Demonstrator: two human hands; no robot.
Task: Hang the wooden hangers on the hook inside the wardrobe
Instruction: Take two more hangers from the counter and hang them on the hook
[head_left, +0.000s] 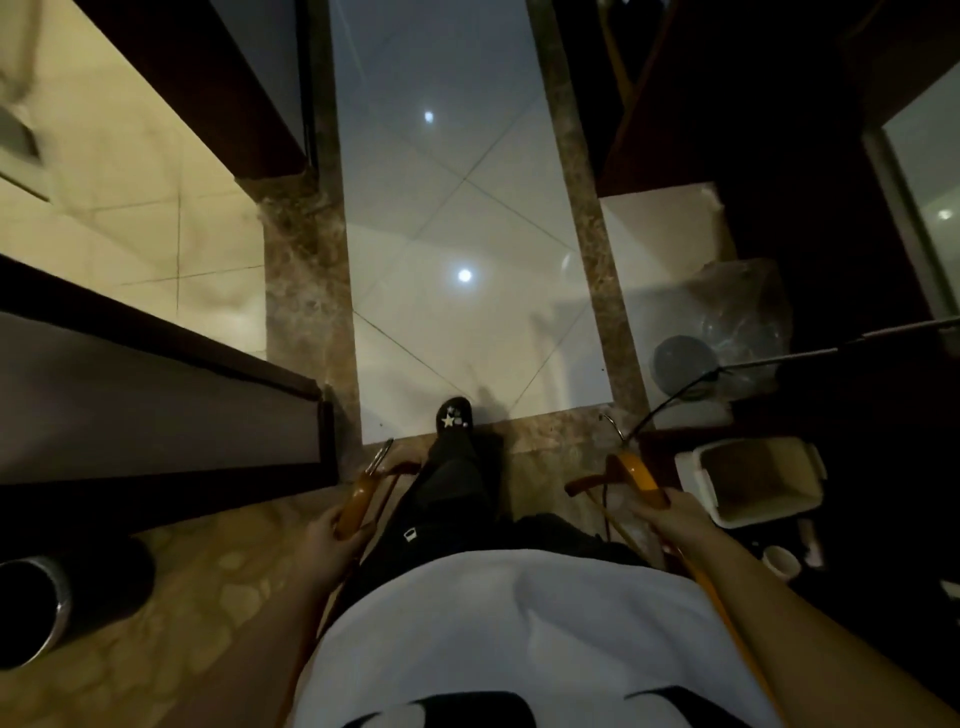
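The left grip (332, 535) is closed round one arm of a glossy amber-brown wooden hanger (357, 500), whose steel hook (383, 453) points forward and down toward the floor. The right grip (680, 519) is clamped likewise on the shoulder of a brighter orange-yellow wooden hanger (638, 475), its wire hook (609, 422) ahead of the knuckles. A pale yellow bar runs back along the right forearm, possibly that hanger's lower rail or a second one; the dim blur leaves it open. Both hangers are carried low, either side of a black shoe (454, 415), above the glossy pale tiled floor (441, 234). A thin metal rail (831, 353) crosses the dark recess on the right, near a white plastic bin (753, 483). Varnished wood like this should be light and rigid but slick, so I judge a hold near the neck, just below the hook, best for steering it onto the wardrobe hook
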